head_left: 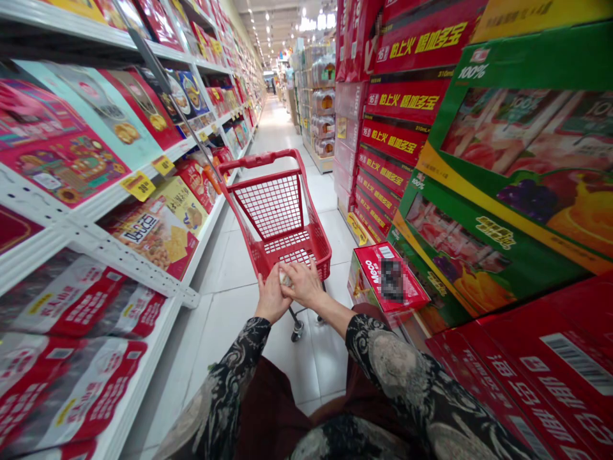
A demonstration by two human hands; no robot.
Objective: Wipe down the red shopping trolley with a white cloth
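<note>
Your curled left hand [271,295] and right hand [303,282] meet at a pale item [285,278]
Red cart [311,237] just ahead; cannot tell which grips

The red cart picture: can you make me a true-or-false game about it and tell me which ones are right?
1. The cart is red. True.
2. The hands are wide apart. False: the left hand and right hand are together.
3. The Meco box is right of the cart in the picture. True.
4. The sleeves are plain white. False: the sleeves are black with pale swirls.
5. The price tags on the left are yellow. True.
</note>
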